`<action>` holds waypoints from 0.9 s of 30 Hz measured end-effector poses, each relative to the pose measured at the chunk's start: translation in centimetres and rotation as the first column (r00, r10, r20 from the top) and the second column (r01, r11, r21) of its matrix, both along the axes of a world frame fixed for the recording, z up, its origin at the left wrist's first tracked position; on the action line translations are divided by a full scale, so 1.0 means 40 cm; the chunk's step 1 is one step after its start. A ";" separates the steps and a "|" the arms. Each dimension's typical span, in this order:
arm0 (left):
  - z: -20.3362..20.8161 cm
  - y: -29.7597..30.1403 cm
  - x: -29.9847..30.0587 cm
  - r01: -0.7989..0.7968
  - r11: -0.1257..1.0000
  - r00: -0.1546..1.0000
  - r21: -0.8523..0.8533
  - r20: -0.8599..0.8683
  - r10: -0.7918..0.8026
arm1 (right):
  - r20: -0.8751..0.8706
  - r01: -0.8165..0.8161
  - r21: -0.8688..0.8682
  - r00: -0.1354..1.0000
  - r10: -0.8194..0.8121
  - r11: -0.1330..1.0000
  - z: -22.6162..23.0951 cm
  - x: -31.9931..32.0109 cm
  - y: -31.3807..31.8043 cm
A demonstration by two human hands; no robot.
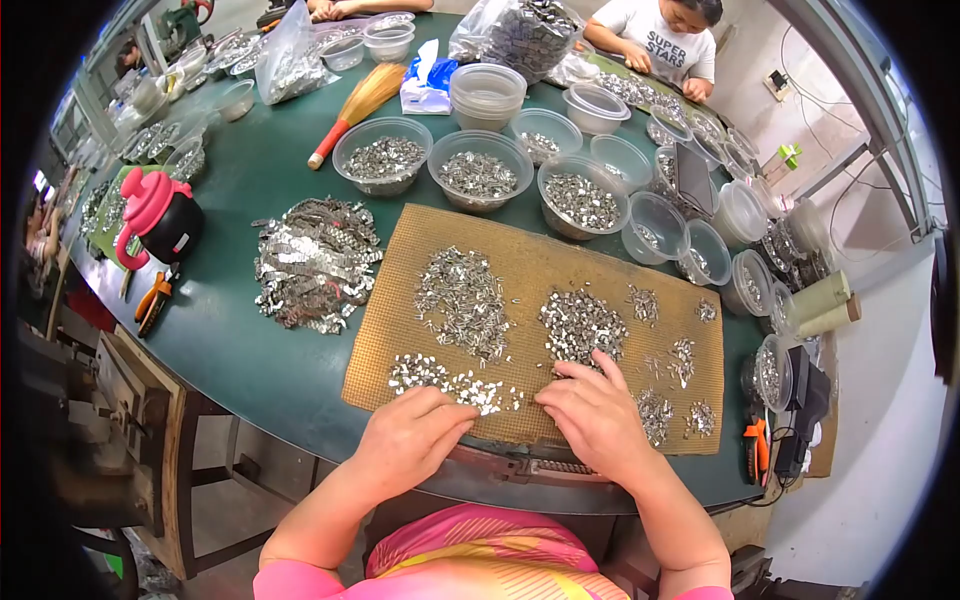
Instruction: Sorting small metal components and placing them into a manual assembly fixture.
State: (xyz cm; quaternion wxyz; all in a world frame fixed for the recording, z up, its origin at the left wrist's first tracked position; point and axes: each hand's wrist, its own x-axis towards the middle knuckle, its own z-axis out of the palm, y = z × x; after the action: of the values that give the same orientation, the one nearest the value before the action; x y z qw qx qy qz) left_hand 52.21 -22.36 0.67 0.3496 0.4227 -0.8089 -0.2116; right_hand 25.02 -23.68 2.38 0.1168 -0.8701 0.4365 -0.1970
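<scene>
A gold-brown textured mat [390, 300] lies before me with several heaps of small silvery metal pieces on it. My left hand [412, 438] rests at its near edge, thumb and fingers pinched together beside a scattered pile of bright flat pieces [480, 393]. Whatever is between those fingertips is too small to make out. My right hand [597, 412] is bent over the near side of a pile of darker metal pieces [582, 325]. Its thumb and forefinger come together, other fingers reach toward the pile, and what they pinch is hidden. A larger heap of narrow pieces [462, 300] lies farther off.
Linked metal strips [318, 262] are piled left of the mat. Round plastic tubs [480, 172] of metal parts line its far and right sides. A pink-lidded black jug [165, 215], orange-handled pliers [155, 298] and a hand brush [357, 108] lie leftward. A person [660, 45] works across the table.
</scene>
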 end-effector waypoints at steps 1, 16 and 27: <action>0.002 -0.003 0.000 -0.002 1.000 1.000 -0.004 -0.007 0.002 | 0.010 0.031 -0.019 0.999 -0.031 0.999 0.001 0.005 -0.006; 0.019 -0.069 -0.039 0.017 0.994 0.987 -0.108 0.160 0.001 | -0.088 0.012 -0.050 0.996 -0.016 0.999 -0.015 0.020 -0.016; 0.005 -0.090 -0.063 0.045 0.993 0.974 -0.109 0.228 -0.019 | -0.061 0.016 -0.029 0.998 -0.018 0.999 -0.005 0.021 -0.014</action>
State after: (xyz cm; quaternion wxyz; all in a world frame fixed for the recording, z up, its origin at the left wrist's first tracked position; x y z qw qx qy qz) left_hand 49.67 -25.97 0.87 0.2750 0.4103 -0.8609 -0.1216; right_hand 25.84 -24.26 2.17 0.0891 -0.8734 0.4445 -0.1776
